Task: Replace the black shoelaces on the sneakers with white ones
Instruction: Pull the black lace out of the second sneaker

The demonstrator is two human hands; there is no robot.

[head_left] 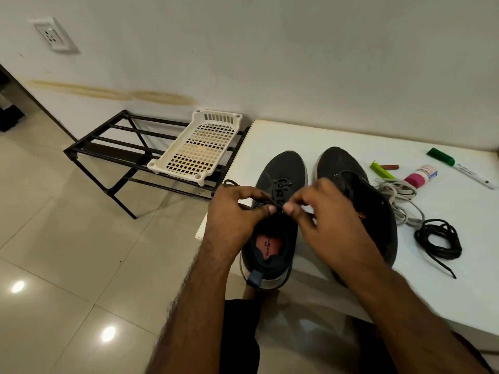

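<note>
Black lace [279, 197] in both pinching hands

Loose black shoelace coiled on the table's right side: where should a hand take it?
Pinch the loose black shoelace at its straight tail end, nearest the table's front edge, coming from above. That end lies clear of the coil, so it should pull free without tangling.

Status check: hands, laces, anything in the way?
Both hands, left and right, pinch the black lace on the left sneaker. Right sneaker unlaced; removed black lace and white laces alongside. Nothing blocking.
</note>
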